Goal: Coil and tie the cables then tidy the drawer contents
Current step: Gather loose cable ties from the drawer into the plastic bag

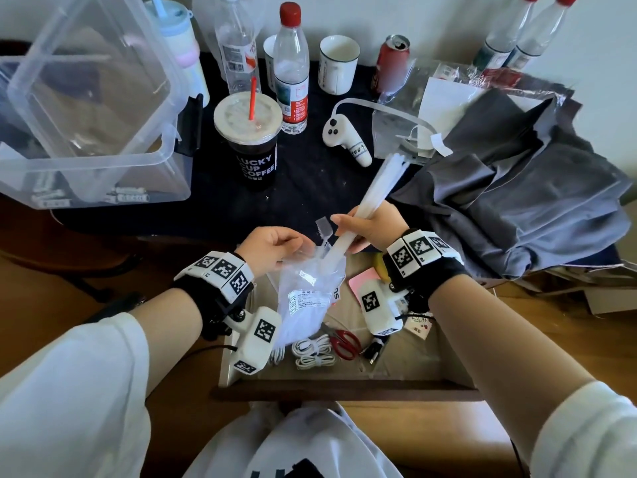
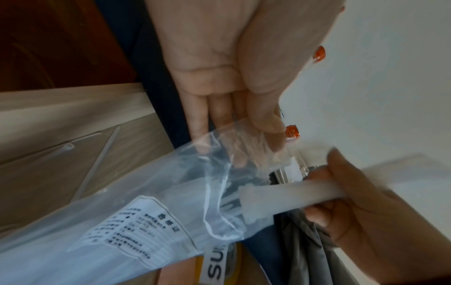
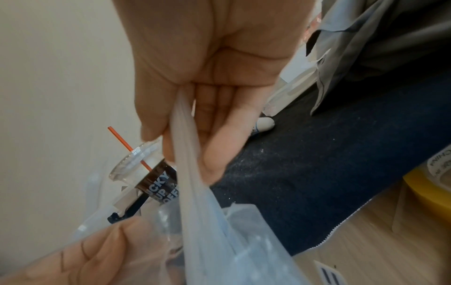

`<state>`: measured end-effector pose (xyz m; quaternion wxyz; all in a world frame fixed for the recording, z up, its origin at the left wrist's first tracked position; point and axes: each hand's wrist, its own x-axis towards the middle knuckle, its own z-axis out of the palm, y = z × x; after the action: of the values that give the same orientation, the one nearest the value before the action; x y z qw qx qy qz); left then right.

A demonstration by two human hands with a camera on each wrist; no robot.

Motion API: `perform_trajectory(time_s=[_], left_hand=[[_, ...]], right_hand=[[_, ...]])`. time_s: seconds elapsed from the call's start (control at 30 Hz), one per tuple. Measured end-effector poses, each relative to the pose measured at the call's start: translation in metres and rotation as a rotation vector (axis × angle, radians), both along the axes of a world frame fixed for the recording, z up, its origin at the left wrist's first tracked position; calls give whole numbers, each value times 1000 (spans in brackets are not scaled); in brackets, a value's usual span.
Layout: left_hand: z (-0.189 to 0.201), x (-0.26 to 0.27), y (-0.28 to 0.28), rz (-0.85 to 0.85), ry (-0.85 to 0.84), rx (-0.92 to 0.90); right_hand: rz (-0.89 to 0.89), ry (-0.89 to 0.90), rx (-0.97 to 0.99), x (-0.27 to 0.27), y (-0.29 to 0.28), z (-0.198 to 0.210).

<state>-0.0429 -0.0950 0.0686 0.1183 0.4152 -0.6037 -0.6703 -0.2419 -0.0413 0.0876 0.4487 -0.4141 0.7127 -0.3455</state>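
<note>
Two hands work above open drawer [image 1: 406,382] at 6 o'clock. We judge task well along: white cables [image 1: 312,351] lie coiled and bundled on drawer floor, beside red scissors [image 1: 345,343]. Our left hand [image 1: 272,248] pinches mouth of clear bag [image 1: 306,298]. Our right hand [image 1: 370,229] curls round bundle of cable ties [image 1: 372,198], lower end at bag mouth, tips toward 1 o'clock. Direction of bundle, in or out, we cannot tell. Remaining: tidy loose drawer items.
</note>
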Motion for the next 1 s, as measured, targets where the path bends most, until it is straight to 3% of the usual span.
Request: perform_trajectory(time_s=[0.3, 0.43, 0.57, 0.77, 1.0], left_hand=[[-4, 9, 8, 8, 21, 41], [-5, 11, 11, 38, 49, 105], [-9, 11, 17, -131, 33, 107], [-6, 6, 23, -71, 32, 130], [-13, 9, 26, -31, 14, 169]], right_hand=[[77, 248, 46, 20, 3, -16], [26, 145, -52, 25, 8, -11], [-38, 103, -66, 23, 9, -7], [-144, 48, -86, 10, 8, -9], [118, 123, 48, 32, 19, -26]])
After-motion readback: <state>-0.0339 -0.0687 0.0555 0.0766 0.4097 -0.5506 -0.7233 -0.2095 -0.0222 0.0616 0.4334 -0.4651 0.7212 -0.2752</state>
